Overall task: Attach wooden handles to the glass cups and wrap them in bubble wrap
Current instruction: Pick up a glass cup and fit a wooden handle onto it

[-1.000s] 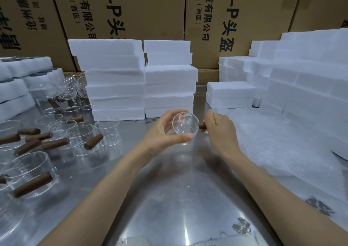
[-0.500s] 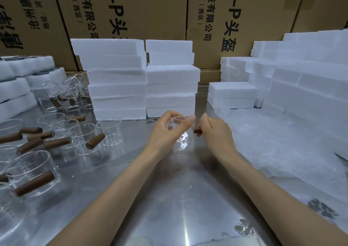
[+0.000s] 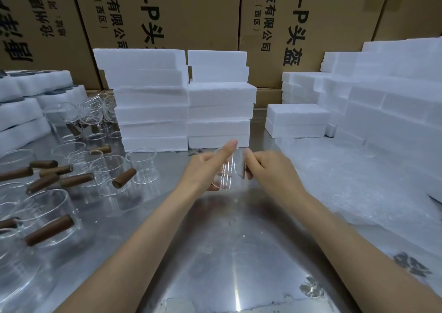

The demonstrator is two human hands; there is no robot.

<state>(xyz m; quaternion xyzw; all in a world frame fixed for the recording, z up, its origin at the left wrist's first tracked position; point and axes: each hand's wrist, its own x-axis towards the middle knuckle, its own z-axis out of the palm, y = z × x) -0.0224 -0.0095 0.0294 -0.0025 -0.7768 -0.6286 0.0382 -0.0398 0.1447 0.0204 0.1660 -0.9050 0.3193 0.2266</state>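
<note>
I see my left hand point(image 3: 205, 169) wrapped around a clear glass cup point(image 3: 228, 171), fingers curled on its far and near sides with one finger stretched up along the wall toward the rim. The cup is held off the steel table point(image 3: 215, 253), just in front of the two central foam stacks point(image 3: 186, 102). My right hand point(image 3: 270, 171) is closed tight at the cup's right side, fingertips pinching something small and dark against the glass; it looks like the wooden handle, but so little of it shows that I cannot say for sure.

Left of the foam stacks, finished cups with brown handles point(image 3: 71, 181) stand and lie crowded together on the table, a few more stacked close to the stacks' left edge. One cup point(image 3: 141, 166) near the front of the stacks has its handle point(image 3: 124, 181) pointing toward me. Right of the stacks lies a sheet of bubble wrap point(image 3: 346, 181), spread flat, well apart from the cup I hold. Further right rise more foam blocks point(image 3: 394, 102), and cardboard cartons point(image 3: 191, 13) stand behind the stacks.
</note>
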